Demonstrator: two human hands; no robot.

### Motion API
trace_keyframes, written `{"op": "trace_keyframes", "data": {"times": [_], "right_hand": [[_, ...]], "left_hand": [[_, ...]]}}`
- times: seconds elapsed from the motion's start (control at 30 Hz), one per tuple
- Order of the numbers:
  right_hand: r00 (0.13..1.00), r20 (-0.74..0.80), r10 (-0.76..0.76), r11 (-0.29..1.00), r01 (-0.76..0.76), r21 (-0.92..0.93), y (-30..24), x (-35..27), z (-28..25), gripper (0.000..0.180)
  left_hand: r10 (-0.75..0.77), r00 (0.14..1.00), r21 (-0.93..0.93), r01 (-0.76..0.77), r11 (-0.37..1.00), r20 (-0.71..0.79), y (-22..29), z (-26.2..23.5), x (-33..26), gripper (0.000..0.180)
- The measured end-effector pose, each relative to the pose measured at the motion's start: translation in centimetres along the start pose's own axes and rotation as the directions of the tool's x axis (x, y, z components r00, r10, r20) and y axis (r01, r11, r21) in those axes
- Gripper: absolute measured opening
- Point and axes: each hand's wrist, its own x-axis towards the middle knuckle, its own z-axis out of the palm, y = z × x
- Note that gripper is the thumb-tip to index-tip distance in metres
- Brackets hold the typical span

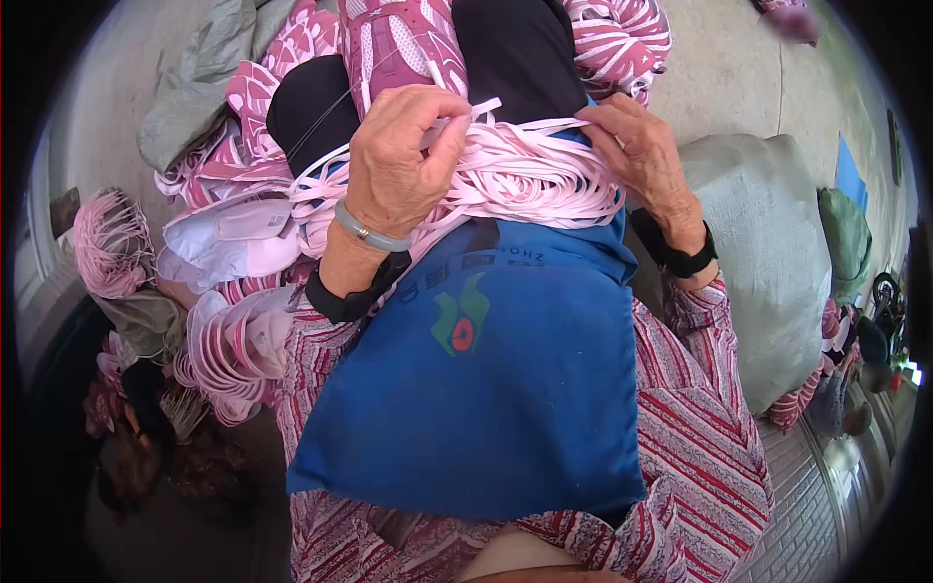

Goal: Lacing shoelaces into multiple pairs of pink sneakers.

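A thick bundle of pale pink shoelaces lies across my lap on a blue apron. My left hand is closed in a pinch, with a lace end poking out past its thumb and forefinger. To the right, my right hand pinches a lace at the bundle's upper right edge. Just beyond my left hand rests a pink and white shoe upper between my black-clad knees. A white lace tip shows near its lower end. My fingers partly cover what they grip.
More patterned pink shoe uppers are piled beyond my knees. At left lie stacked pale insole-like pieces, white-lilac pieces and another pink lace bundle. A large grey-green sack stands close to my right arm.
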Motion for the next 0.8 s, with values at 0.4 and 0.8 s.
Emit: {"op": "trace_keyframes", "data": {"times": [0.4, 0.8], "right_hand": [[0.438, -0.307, 0.845, 0.282, 0.122, 0.951, 14.8, 0.0, -13.4, 0.033], [0.919, -0.238, -0.313, 0.018, 0.257, 0.966, -13.8, 10.9, -8.9, 0.034]], "left_hand": [[-0.042, 0.999, -0.091, 0.041, 0.995, -0.008, -0.2, 0.0, -0.5, 0.008], [0.033, 0.984, -0.683, 0.097, 0.724, 0.175, 4.7, -1.6, 6.3, 0.028]]}}
